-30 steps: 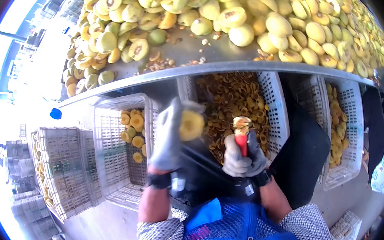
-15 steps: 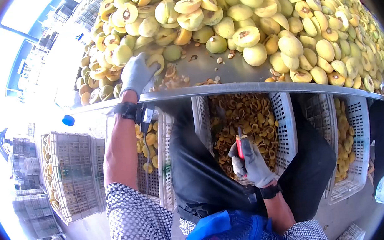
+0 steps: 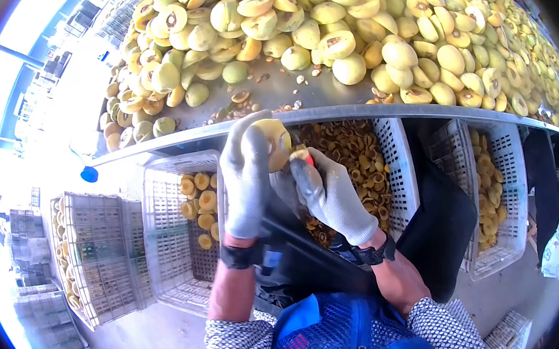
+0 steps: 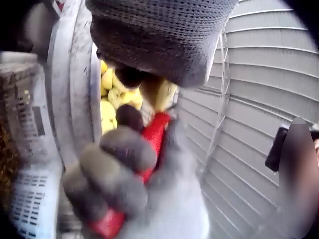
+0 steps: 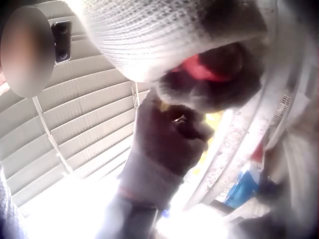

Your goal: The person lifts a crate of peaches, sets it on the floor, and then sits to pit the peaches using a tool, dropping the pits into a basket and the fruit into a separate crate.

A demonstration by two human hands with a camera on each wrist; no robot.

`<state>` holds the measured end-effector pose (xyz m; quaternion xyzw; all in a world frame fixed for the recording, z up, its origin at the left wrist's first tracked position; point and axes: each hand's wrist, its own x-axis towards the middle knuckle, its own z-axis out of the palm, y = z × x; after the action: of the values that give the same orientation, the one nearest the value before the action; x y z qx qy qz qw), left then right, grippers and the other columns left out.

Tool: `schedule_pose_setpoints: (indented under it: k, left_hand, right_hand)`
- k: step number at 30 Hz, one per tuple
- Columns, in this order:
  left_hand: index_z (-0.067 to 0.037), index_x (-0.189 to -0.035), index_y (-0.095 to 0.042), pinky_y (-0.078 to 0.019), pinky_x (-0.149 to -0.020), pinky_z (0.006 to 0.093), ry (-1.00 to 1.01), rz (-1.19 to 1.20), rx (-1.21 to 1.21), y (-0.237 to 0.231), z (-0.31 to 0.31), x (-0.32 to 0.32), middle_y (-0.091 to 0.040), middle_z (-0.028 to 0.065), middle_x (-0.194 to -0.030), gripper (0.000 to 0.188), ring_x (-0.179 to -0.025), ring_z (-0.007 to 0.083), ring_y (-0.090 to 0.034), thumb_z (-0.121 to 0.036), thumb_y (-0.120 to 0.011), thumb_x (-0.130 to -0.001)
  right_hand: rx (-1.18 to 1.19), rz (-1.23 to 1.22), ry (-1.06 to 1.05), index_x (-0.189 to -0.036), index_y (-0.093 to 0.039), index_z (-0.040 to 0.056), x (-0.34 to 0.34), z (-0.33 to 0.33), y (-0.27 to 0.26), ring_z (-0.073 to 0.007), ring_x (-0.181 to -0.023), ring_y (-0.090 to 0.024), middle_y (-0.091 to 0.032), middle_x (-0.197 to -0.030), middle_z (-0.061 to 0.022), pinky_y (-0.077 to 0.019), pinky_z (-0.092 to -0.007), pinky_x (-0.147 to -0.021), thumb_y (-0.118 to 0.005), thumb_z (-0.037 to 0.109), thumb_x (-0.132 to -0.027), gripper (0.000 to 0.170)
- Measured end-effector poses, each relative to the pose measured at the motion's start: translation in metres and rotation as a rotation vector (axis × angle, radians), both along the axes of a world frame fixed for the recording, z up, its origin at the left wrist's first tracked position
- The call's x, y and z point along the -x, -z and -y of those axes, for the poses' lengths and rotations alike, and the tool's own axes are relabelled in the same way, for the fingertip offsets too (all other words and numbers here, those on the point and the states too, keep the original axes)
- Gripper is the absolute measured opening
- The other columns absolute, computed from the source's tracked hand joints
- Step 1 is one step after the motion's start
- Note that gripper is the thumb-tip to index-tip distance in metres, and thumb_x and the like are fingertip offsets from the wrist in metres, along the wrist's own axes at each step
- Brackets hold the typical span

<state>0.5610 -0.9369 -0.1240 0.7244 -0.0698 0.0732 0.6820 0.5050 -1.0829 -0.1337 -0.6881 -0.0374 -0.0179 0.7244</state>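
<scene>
In the head view a gloved left hand (image 3: 246, 177) grips a yellow halved fruit (image 3: 275, 145), its cut face turned to the right. The gloved right hand (image 3: 334, 193) is curled round a red-handled tool (image 3: 309, 160) and meets the fruit's right side. In the left wrist view the red handle (image 4: 156, 139) lies inside the right hand's curled fingers (image 4: 117, 164), just below the left hand (image 4: 154, 40). The right wrist view shows red (image 5: 204, 68) between the right hand's fingers; the tool's tip is hidden there.
Halved fruits (image 3: 350, 68) are heaped on a metal table (image 3: 286, 94) with a raised front edge. Below stand a crate of brown-yellow scraps (image 3: 357, 148), a left crate with fruit halves (image 3: 166, 251) and a right crate (image 3: 509, 221). Another person's arm shows at the far right.
The left hand has come back from the fruit heap with a half fruit, down to the table's front edge. The right hand has risen with the red tool to meet it.
</scene>
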Motion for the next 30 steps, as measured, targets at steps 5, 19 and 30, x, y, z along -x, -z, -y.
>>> schedule_pose_setpoints:
  k: [5,19,30]
  left_hand:
    - [-0.001,-0.118,-0.06,-0.0475,-0.084,0.025,-0.04,-0.014,0.078,0.018,0.038,0.017,-0.062,0.0039,-0.105,0.033,-0.094,0.0091,-0.056,-0.03,-0.051,-0.105]
    - [0.0,-0.11,-0.067,-0.0494,-0.08,0.0252,-0.009,0.015,0.112,0.034,0.059,0.018,-0.068,0.0058,-0.096,0.032,-0.086,0.0094,-0.06,-0.023,-0.046,-0.106]
    - [0.003,-0.101,-0.071,-0.0507,-0.082,0.0258,0.452,-0.198,-0.131,0.023,0.046,0.002,-0.071,0.0064,-0.094,0.031,-0.087,0.011,-0.064,-0.023,-0.055,-0.1]
  right_hand:
    - [0.195,0.037,0.146,-0.095,-0.059,-0.0005,0.016,0.011,0.023,-0.0266,-0.063,-0.063,-0.06,-0.069,-0.0173,-0.0461,-0.0345,-0.056,-0.059,0.023,-0.102,0.025]
    - [0.129,0.021,0.127,-0.101,-0.061,-0.0016,0.019,0.01,0.043,-0.0363,-0.07,-0.067,-0.065,-0.078,-0.0199,-0.0509,-0.0363,-0.062,-0.057,0.024,-0.102,0.026]
    - [-0.408,-0.545,-0.136,-0.093,-0.054,0.0049,0.044,0.019,0.033,-0.0067,-0.041,-0.04,-0.05,-0.059,0.0009,-0.0324,-0.0246,-0.038,-0.043,0.059,-0.102,0.056]
